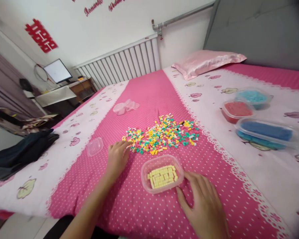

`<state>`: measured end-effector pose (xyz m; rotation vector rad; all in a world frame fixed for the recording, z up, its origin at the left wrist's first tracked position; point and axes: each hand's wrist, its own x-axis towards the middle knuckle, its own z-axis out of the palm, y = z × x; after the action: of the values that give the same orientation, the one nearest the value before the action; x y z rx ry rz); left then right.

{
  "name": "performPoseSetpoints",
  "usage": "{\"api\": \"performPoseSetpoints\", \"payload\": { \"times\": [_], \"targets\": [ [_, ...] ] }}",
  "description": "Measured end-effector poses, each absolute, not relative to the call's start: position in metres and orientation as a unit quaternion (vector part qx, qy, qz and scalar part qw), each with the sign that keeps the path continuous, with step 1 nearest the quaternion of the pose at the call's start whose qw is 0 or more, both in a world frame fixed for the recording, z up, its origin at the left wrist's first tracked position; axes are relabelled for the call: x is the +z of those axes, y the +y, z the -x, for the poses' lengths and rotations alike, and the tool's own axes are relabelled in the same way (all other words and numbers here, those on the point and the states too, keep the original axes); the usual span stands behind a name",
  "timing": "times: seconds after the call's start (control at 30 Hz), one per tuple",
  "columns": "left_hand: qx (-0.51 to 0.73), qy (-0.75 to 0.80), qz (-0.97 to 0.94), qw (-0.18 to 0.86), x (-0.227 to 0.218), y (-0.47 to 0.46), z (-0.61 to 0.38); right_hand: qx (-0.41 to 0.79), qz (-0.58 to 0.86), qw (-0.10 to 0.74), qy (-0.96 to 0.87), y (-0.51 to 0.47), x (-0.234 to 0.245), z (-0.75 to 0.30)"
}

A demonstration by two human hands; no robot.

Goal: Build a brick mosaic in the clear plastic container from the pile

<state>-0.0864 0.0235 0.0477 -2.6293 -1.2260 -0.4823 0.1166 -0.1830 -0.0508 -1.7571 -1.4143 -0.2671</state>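
Note:
A heap of small coloured bricks (164,134) in yellow, green, pink and white lies on the pink dotted bedspread (149,99). In front of it stands a clear plastic tub (146,171) holding yellow bricks. My left hand (117,159) rests at the heap's left edge, its fingers curled together at the nearest bricks; what they pinch is too small to tell. My right hand (205,205) lies flat on the bedspread just right of the tub, fingers spread, thumb by the tub's rim.
Three lidded tubs stand at the right: light blue (254,97), red (236,111), dark blue (266,132). A clear lid (95,146) and a clear bag (126,107) lie to the left. Dark clothing (20,152) lies at the bed's left edge; a pink pillow (206,61) is at the back.

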Motion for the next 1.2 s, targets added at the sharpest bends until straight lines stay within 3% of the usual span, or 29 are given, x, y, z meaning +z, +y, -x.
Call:
{"api": "performPoseSetpoints", "payload": {
  "times": [0.33, 1.2],
  "targets": [
    [-0.177, -0.34, 0.911, 0.153, -0.004, 0.013, 0.068, -0.161, 0.678, 0.379, -0.609, -0.186, -0.069, -0.128],
    [-0.255, -0.388, 0.874, 0.143, -0.013, 0.012, 0.051, -0.116, 0.7, 0.39, -0.587, -0.19, -0.052, -0.121]
  ]
}}
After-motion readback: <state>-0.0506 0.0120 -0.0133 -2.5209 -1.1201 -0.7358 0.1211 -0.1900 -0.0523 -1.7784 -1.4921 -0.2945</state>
